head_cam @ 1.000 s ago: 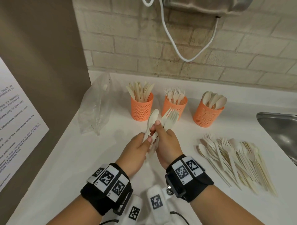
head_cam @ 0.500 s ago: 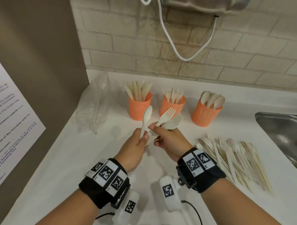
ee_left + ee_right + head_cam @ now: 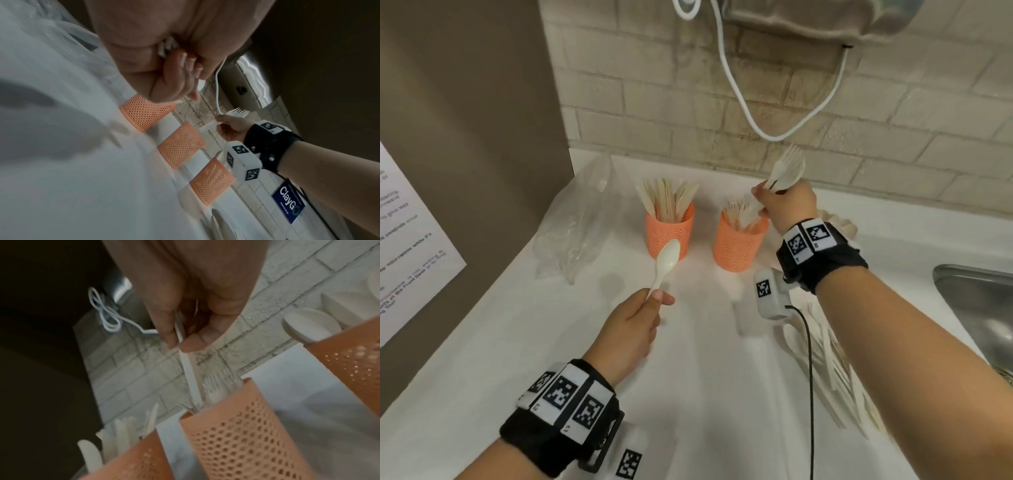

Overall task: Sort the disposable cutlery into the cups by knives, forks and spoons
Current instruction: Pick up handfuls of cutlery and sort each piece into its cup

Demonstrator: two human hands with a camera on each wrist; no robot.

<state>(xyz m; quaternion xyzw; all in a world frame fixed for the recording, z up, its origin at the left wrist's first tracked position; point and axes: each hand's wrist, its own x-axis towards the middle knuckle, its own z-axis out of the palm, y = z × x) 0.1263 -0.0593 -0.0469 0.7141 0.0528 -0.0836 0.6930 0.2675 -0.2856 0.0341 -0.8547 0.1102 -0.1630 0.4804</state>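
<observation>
With your right hand (image 3: 787, 205) clamped on what look like two forks (image 3: 786, 171), lower their handles straight down into the fork cup (image 3: 738, 246) beneath it while your left hand (image 3: 633, 329) pinches the spoon (image 3: 666, 262).

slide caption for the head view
Right hand lowers forks into the middle cup; left hand holds a spoon.

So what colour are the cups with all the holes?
Orange. The cups show their peachy-orange mesh best in the right wrist view.
</observation>
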